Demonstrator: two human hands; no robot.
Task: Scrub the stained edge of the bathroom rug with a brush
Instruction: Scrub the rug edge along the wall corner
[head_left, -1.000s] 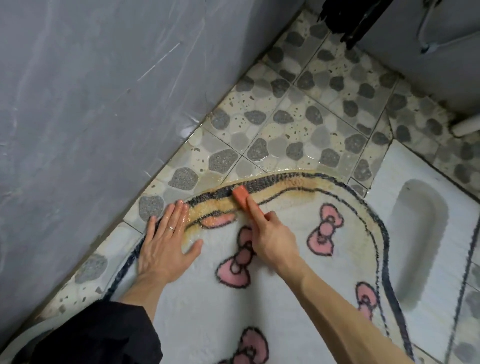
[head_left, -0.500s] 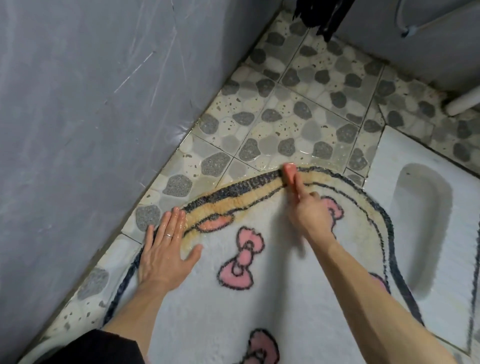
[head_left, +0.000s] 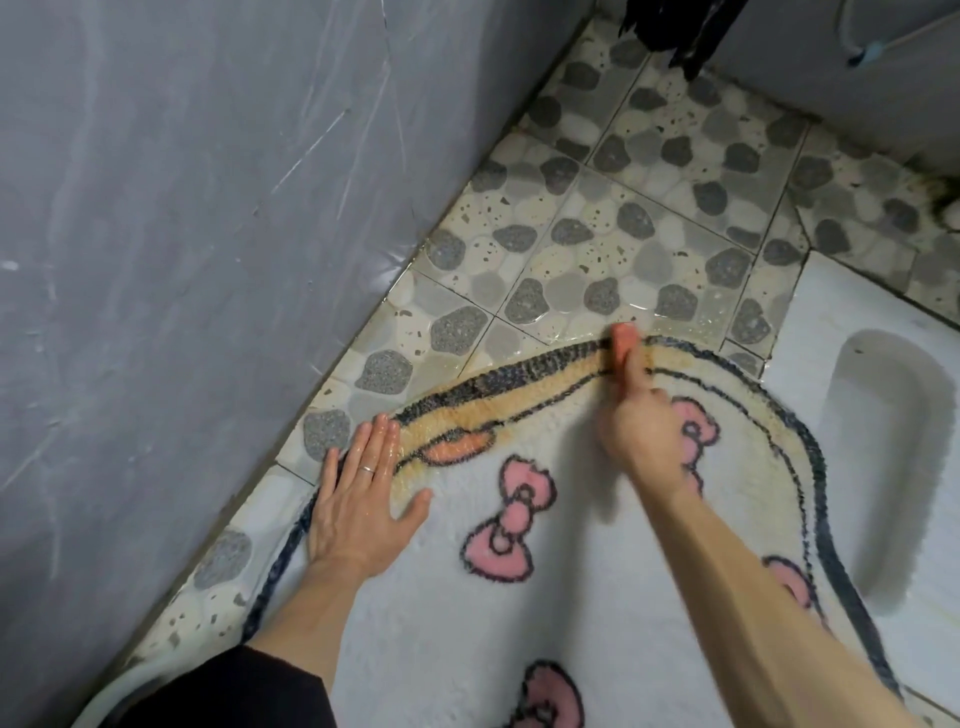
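A white fluffy rug (head_left: 426, 597) with pink bows and a dark border lies on the tiled floor. Its far edge (head_left: 519, 395) is stained yellow-brown and looks wet. My right hand (head_left: 641, 431) grips an orange-red brush (head_left: 623, 340), whose head sits on the stained border at the rug's far rim; hand and brush are motion-blurred. My left hand (head_left: 358, 499) lies flat with straight fingers on the rug's left edge, pressing it down. A ring shows on one finger.
A grey marbled wall (head_left: 208, 234) runs along the left. Wet pebble-pattern floor tiles (head_left: 597, 244) lie beyond the rug. A white squat toilet pan (head_left: 883, 467) sits to the right. Something black (head_left: 675, 26) hangs at the top.
My right hand has swept the brush along the stained border from the left part to the far rim. The left hand has stayed flat on the rug's edge.
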